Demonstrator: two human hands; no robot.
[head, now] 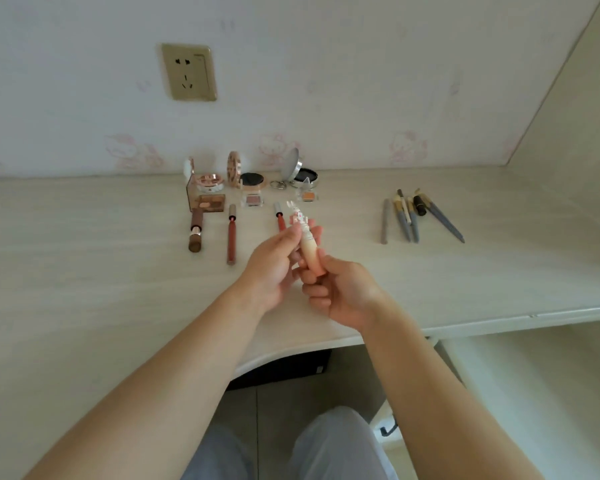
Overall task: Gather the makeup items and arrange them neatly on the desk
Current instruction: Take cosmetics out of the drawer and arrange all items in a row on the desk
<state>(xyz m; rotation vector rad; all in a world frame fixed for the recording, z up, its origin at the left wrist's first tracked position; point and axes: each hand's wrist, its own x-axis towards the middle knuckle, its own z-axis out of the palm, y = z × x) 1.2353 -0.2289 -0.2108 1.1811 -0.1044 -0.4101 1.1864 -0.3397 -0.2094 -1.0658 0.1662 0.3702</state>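
Both hands hold a peach tube with a white rabbit-shaped cap [308,239] above the desk [84,271]. My left hand [273,268] pinches the tube near its cap, and my right hand [340,292] grips its lower end. Behind them lie a brown lipstick [195,230], a dark red lip gloss [231,233] and a second red gloss [280,218], partly hidden by my left hand. Open compacts [208,180] [252,178] [300,173] and small eyeshadow pans [253,199] [308,195] stand in rows near the wall.
A heap of grey-handled brushes and pencils [416,216] lies at the right of the desk. A wall socket [189,71] is above the compacts. The desk's front edge curves inward above my knees, and a lower shelf [534,375] sits at the right.
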